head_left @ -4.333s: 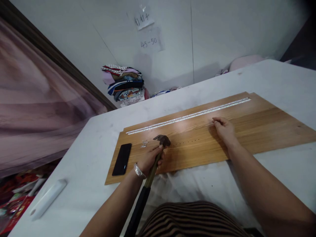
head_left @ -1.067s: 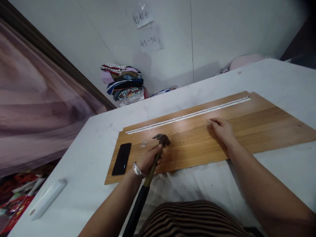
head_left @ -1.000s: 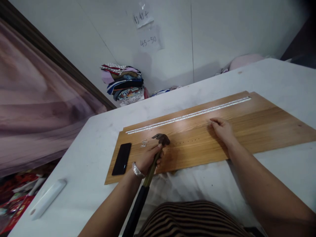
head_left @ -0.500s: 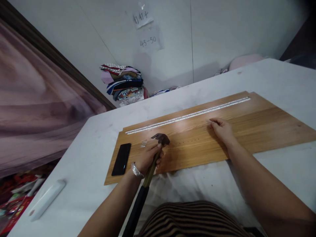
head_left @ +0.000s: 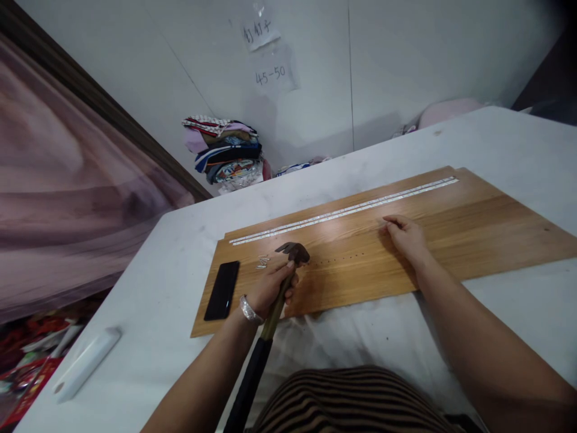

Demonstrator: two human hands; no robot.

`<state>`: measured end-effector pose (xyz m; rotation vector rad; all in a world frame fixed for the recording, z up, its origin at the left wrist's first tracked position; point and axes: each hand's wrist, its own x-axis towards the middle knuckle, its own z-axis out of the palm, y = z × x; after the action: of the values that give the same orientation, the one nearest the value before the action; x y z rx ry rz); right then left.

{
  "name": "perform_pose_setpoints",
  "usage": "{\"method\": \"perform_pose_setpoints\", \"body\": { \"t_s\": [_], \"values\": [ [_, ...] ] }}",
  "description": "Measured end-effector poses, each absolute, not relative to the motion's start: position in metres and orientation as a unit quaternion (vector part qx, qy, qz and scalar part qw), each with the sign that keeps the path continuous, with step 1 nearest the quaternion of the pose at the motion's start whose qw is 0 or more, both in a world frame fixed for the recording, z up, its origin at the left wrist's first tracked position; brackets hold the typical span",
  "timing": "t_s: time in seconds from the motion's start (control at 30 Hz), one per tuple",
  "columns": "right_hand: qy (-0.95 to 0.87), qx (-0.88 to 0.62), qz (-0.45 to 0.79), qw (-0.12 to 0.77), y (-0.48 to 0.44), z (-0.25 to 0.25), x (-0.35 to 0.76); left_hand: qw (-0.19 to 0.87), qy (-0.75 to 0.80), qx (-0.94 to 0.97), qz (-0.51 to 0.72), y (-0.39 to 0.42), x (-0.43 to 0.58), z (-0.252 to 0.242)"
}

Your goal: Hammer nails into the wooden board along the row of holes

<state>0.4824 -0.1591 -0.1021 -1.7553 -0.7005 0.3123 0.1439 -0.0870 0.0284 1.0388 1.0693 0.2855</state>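
Note:
My left hand (head_left: pixel 271 287) is closed round the upper handle of a claw hammer (head_left: pixel 297 253), close under its dark head. The hammer's black grip slants down toward my body. Over the right part of the wooden board (head_left: pixel 487 225), my right hand (head_left: pixel 403 234) pinches with thumb and forefinger; whatever is between the fingertips is too small to make out. A row of small dark marks runs along the board between my hands. Several loose nails (head_left: pixel 262 261) lie just left of the hammer head. Two pale measuring strips (head_left: pixel 342 211) stretch along the board's far side.
A black phone (head_left: pixel 222 290) lies on the board's left end. On the white table (head_left: pixel 144 288) is a white elongated object (head_left: pixel 88 364) at the lower left. Folded clothes (head_left: pixel 229 147) are stacked beyond the far edge, and a pink curtain (head_left: pixel 67 156) hangs at left.

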Motion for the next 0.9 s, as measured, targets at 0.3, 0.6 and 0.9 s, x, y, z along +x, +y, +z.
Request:
{"method": "perform_pose_setpoints", "body": {
  "t_s": [0.3, 0.6, 0.9],
  "values": [
    [-0.307, -0.746, 0.129, 0.577, -0.1589, -0.1048, 0.4841, 0.716, 0.496, 0.475, 0.124, -0.0875, 0.1428, 0.0241],
    [-0.3, -0.753, 0.124, 0.573, -0.159, -0.1009, 0.4817, 0.717, 0.496, 0.474, 0.125, -0.0887, 0.145, 0.0258],
    [-0.313, -0.748, 0.126, 0.571, -0.1587, -0.1071, 0.4843, 0.725, 0.485, 0.473, 0.125, -0.087, 0.1433, 0.0269]
  ]
}}
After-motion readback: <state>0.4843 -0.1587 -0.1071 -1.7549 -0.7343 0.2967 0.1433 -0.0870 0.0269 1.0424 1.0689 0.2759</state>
